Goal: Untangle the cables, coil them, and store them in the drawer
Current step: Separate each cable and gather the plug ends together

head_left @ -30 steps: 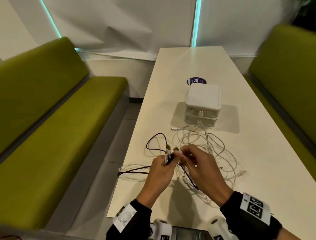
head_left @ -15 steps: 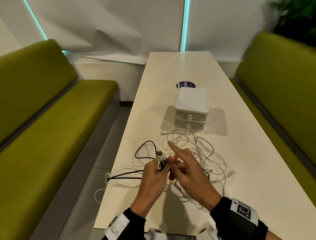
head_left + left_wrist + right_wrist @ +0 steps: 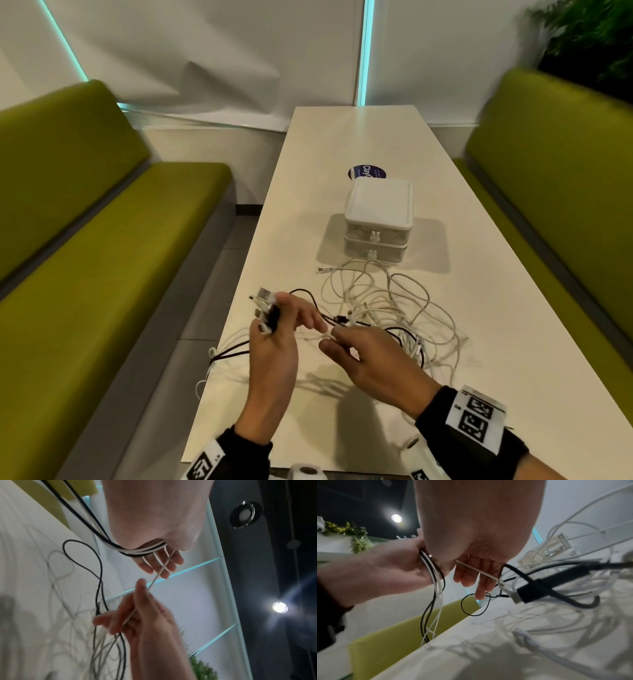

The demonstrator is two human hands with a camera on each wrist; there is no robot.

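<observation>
My left hand grips a bundle of black and white cable ends, plugs sticking up, above the table's left edge. From it one white cable runs to my right hand, which pinches it between thumb and fingers. In the right wrist view this cable crosses my right fingers. The tangle of white and black cables lies on the table behind both hands. A black USB plug hangs in it. The white two-drawer box stands beyond, both drawers closed.
The long white table runs away from me between two green benches. A dark round sticker lies behind the box. Some cable loops hang over the table's left edge. A plant stands at the far right.
My right index finger, pointing up half a second ago, has come down, and the hand now pinches a white cable. The left hand has shifted left with its bundle.
</observation>
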